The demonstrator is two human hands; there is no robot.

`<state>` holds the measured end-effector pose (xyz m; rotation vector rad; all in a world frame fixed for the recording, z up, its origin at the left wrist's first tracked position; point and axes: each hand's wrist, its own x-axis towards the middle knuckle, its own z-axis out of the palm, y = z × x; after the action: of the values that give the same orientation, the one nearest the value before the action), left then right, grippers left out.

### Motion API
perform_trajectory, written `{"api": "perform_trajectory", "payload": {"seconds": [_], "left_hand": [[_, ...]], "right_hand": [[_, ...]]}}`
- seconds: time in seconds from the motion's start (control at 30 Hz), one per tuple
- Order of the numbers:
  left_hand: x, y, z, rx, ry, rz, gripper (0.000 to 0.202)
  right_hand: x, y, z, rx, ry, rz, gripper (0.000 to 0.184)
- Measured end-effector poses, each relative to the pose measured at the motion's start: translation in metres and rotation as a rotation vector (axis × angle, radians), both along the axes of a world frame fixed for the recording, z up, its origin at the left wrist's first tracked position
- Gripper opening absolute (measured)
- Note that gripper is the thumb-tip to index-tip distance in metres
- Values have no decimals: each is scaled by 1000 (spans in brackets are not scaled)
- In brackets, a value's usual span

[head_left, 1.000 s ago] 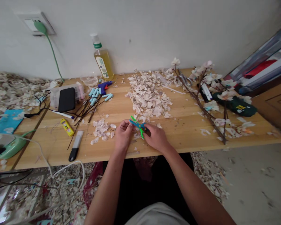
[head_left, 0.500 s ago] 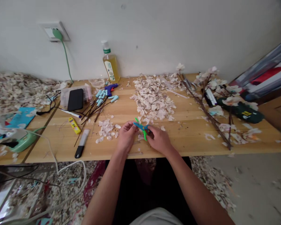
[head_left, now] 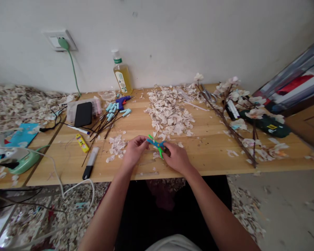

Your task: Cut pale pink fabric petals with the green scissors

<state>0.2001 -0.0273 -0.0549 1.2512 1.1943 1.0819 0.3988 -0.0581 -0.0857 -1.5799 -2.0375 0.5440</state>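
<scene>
On the left, a big heap of pale flakes [head_left: 21,104] is spread over the wooden table [head_left: 136,122], with a bright blue sheet [head_left: 24,134] laid in front of it. Next, a black phone [head_left: 83,114] is seen lying flat, and a yellow box [head_left: 82,143] and a knife with a black handle [head_left: 88,170] are set closer to the front edge. Thin dark sticks with light blue ends [head_left: 112,111] are bunched near a purple glue gun [head_left: 122,102], and a bottle of yellow liquid [head_left: 122,78] is stood up behind, by the wall. A little pile of flakes [head_left: 117,145] is found just beside the left hand [head_left: 135,151]. The left hand's fingers are curled in, near the scissor tips; it cannot be told if anything small is pinched there. The blue and green scissors [head_left: 154,142] are held between the two hands, above the table, with the blades a bit apart. Behind them, a larger pile of flakes [head_left: 170,111] is heaped. The scissors' handles are gripped by the right hand [head_left: 176,157], its fingers bent around them. On the far right, a brown branch with pale flowers [head_left: 231,130] is laid by a dark green case [head_left: 274,129].
</scene>
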Motion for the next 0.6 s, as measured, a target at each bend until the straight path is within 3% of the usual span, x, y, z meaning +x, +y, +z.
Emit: {"api": "perform_trajectory", "payload": {"seconds": [0.23,0.43,0.53,0.6], "left_hand": [[-9,3,16,15,176,-122,18],[-13,1,37,138,477,-145,15],[-13,0,40,112,453,-127,17],[-11,-2,37,16,311,-95,20]], "right_hand": [[0,-1,2,7,-15,28,16],[1,0,-2,4,-13,5,15],[2,-1,-7,14,62,-40,18],[3,-1,-10,14,156,-97,20]]}}
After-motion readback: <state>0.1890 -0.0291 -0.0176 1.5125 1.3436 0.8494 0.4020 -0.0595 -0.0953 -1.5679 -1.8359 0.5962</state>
